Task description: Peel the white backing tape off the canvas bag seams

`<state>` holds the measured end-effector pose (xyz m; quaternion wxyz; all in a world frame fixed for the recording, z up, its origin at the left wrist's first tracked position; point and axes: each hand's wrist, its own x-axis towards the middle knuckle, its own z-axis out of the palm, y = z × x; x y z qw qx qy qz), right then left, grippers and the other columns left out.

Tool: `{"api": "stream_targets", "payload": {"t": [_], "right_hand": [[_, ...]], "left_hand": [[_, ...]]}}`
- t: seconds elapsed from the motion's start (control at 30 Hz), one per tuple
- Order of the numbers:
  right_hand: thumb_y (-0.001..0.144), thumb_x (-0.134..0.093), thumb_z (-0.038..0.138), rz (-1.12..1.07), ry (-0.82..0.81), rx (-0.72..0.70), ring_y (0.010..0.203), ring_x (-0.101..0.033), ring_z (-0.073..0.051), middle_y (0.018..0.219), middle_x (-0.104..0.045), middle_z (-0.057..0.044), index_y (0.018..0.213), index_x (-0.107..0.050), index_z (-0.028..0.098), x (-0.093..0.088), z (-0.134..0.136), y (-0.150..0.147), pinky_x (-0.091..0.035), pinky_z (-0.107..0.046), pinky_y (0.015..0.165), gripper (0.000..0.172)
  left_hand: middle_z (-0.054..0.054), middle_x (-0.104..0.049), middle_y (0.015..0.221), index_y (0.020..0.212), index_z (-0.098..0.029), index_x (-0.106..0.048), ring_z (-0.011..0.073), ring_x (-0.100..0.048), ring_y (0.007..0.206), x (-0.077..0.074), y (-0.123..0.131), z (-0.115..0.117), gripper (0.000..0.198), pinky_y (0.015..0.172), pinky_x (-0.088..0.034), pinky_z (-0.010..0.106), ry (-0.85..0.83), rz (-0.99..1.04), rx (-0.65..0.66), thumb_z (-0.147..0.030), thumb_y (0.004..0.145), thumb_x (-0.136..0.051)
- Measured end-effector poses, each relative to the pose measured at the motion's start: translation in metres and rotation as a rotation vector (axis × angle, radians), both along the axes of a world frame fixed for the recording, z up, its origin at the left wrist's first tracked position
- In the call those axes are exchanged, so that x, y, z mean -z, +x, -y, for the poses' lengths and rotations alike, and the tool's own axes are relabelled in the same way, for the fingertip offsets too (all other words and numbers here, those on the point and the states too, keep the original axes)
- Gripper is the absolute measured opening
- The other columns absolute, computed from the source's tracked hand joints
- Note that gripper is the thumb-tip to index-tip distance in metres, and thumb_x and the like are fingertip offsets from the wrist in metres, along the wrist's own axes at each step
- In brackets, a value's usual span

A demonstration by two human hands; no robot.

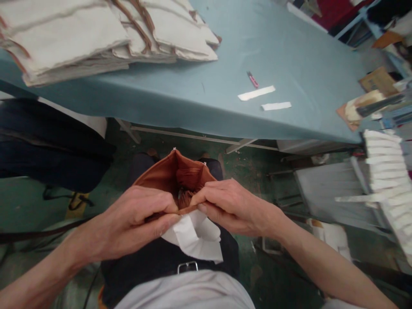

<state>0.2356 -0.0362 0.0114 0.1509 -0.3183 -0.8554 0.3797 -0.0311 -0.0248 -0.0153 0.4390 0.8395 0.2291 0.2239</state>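
Note:
An orange-brown bag (154, 175) is held open in front of my lap, its mouth facing up and dark folds showing inside. My left hand (141, 214) pinches the near rim between thumb and fingers. Close beside it, my right hand (230, 206) pinches the same rim a little to the right. A white piece of cloth or paper (196, 236) hangs from that edge toward my belt, below both hands. Small metallic bits stand at the bag's far top corners. The bag's lower part is hidden.
A blue-covered table (225, 103) spans the front. On it are a stack of cream-white pieces (71, 43), a pink thread snipper (252, 80) and two white strips (256, 93). Dark fabric (48, 141) hangs at left. White strips (386, 171) lie in a row at right.

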Motion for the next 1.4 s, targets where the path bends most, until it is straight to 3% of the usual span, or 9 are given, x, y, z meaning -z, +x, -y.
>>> {"api": "stream_targets", "payload": {"t": [0.13, 0.3, 0.53, 0.67, 0.77, 0.83, 0.93, 1.27, 1.4], "right_hand": [[0.114, -0.045, 0.045, 0.054, -0.11, -0.022, 0.072, -0.062, -0.013, 0.081, -0.071, -0.002, 0.097, -0.069, 0.018, -0.002, -0.008, -0.006, -0.039, -0.026, 0.068, 0.04], [0.112, -0.05, 0.034, -0.068, -0.049, -0.054, 0.065, -0.056, -0.012, 0.07, -0.063, 0.001, 0.084, -0.066, 0.017, 0.006, -0.011, -0.017, -0.034, -0.026, 0.063, 0.036], [0.112, -0.042, 0.023, -0.029, 0.085, -0.032, 0.068, -0.059, -0.015, 0.075, -0.068, -0.002, 0.098, -0.067, 0.015, 0.012, -0.001, -0.013, -0.039, -0.027, 0.065, 0.03], [0.111, -0.045, 0.02, 0.086, 0.207, -0.03, 0.069, -0.059, -0.016, 0.077, -0.07, -0.003, 0.096, -0.067, 0.017, 0.011, 0.005, -0.012, -0.04, -0.029, 0.066, 0.028], [0.108, -0.049, 0.016, 0.155, 0.3, -0.026, 0.068, -0.059, -0.017, 0.075, -0.07, -0.003, 0.092, -0.068, 0.017, 0.01, 0.006, -0.013, -0.04, -0.031, 0.065, 0.025], [0.107, -0.051, 0.015, 0.178, 0.343, -0.022, 0.068, -0.059, -0.017, 0.075, -0.07, -0.003, 0.091, -0.068, 0.017, 0.01, 0.006, -0.015, -0.041, -0.031, 0.065, 0.024], [0.106, -0.052, 0.015, 0.213, 0.395, -0.013, 0.069, -0.059, -0.017, 0.074, -0.07, -0.002, 0.088, -0.068, 0.018, 0.01, 0.006, -0.019, -0.042, -0.031, 0.066, 0.025], [0.104, -0.055, 0.011, 0.249, 0.353, -0.066, 0.069, -0.056, -0.018, 0.074, -0.067, -0.002, 0.088, -0.068, 0.016, -0.002, 0.01, -0.017, -0.038, -0.033, 0.065, 0.021], [0.104, -0.052, 0.01, 0.271, 0.371, -0.07, 0.069, -0.054, -0.018, 0.072, -0.066, -0.002, 0.084, -0.065, 0.018, -0.004, 0.011, -0.018, -0.037, -0.032, 0.065, 0.026]], "left_hand": [[-0.006, -0.055, 0.066, 0.078, -0.021, -0.056, 0.0091, -0.049, 0.056, -0.004, 0.002, 0.002, 0.027, 0.058, -0.035, 0.026, 0.052, -0.009, 0.01, -0.012, 0.104, -0.052], [-0.008, -0.048, 0.062, 0.072, -0.02, -0.05, 0.008, -0.044, 0.053, -0.005, 0.0, 0.0, 0.031, 0.054, -0.031, 0.025, 0.073, -0.037, -0.054, -0.013, 0.102, -0.055], [-0.009, -0.032, 0.059, 0.065, -0.02, -0.036, 0.0065, -0.03, 0.049, 0.011, -0.005, -0.005, 0.045, 0.049, -0.021, 0.025, 0.062, -0.017, -0.11, -0.018, 0.104, -0.057], [-0.009, -0.037, 0.058, 0.065, -0.019, -0.043, 0.007, -0.033, 0.049, 0.017, -0.007, -0.003, 0.041, 0.048, -0.023, 0.024, -0.016, -0.022, -0.101, -0.019, 0.103, -0.06], [-0.008, -0.046, 0.059, 0.068, -0.02, -0.05, 0.0084, -0.041, 0.051, 0.013, -0.007, -0.004, 0.037, 0.049, -0.029, 0.022, -0.113, -0.032, -0.049, -0.025, 0.103, -0.06], [-0.006, -0.051, 0.062, 0.071, -0.02, -0.052, 0.01, -0.045, 0.054, 0.008, -0.005, -0.006, 0.037, 0.052, -0.033, 0.023, -0.133, -0.03, -0.026, -0.027, 0.107, -0.05], [-0.005, -0.053, 0.065, 0.072, -0.021, -0.05, 0.0114, -0.046, 0.056, 0.001, 0.001, -0.008, 0.04, 0.056, -0.035, 0.025, -0.066, -0.042, -0.021, -0.026, 0.111, -0.04], [-0.005, -0.05, 0.062, 0.071, -0.021, -0.048, 0.0112, -0.046, 0.052, 0.0, 0.009, -0.001, 0.041, 0.054, -0.031, 0.029, 0.243, -0.121, -0.013, -0.022, 0.112, -0.045], [-0.007, -0.045, 0.06, 0.069, -0.022, -0.042, 0.0108, -0.039, 0.052, 0.0, 0.016, 0.003, 0.037, 0.053, -0.026, 0.031, 0.283, -0.074, -0.073, -0.014, 0.104, -0.051]]}}
